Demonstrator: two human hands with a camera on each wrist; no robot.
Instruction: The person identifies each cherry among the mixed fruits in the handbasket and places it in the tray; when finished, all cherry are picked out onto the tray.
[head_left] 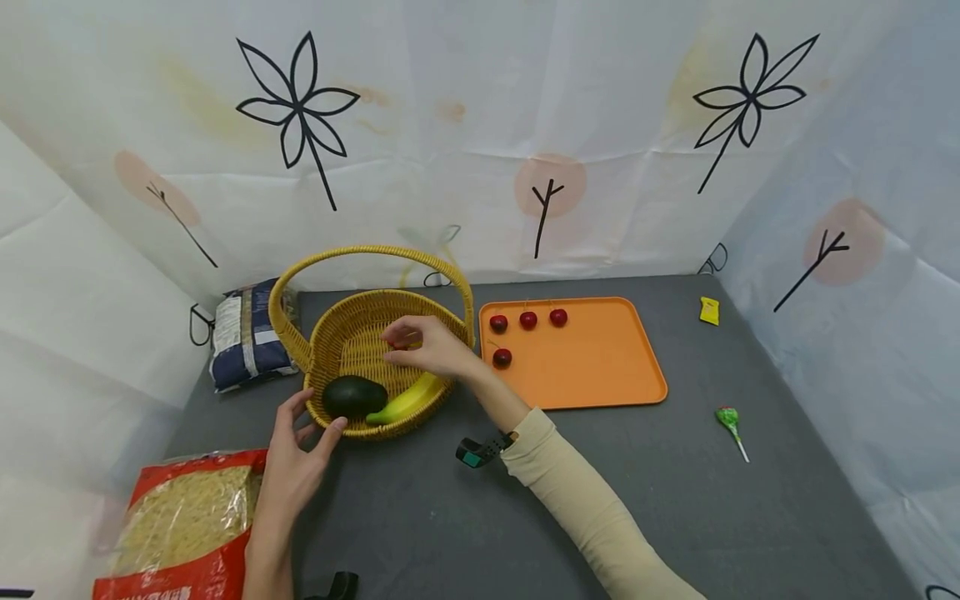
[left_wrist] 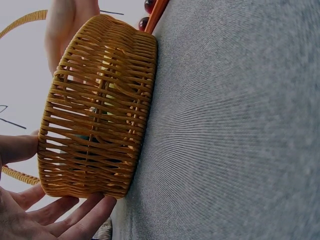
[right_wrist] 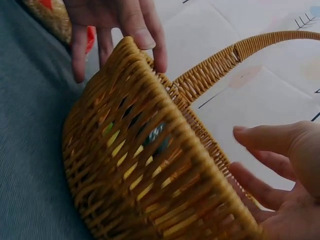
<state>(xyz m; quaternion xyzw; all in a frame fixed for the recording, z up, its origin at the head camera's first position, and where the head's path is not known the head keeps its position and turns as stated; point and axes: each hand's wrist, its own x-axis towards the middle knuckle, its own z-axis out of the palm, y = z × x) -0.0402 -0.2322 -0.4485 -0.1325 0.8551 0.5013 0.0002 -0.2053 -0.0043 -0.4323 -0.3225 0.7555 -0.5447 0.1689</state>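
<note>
The left hand (head_left: 295, 461) has its fingers spread wide, resting against the near left side of the yellow wicker basket (head_left: 345, 337), which sits toward the table's (head_left: 450, 517) far edge, left of centre. The right hand (head_left: 431, 346) is over the basket, thumb and fingertips parted, holding nothing that the right wrist view shows. Basket contains a dark avocado (head_left: 354, 397) and a banana (head_left: 410, 400); an orange tray (head_left: 592, 367) adjoins its right side.

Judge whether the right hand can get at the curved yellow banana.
Probably yes: the right hand hangs over the round yellow wicker basket, close to the banana, and nothing visible lies on top of it.
</note>
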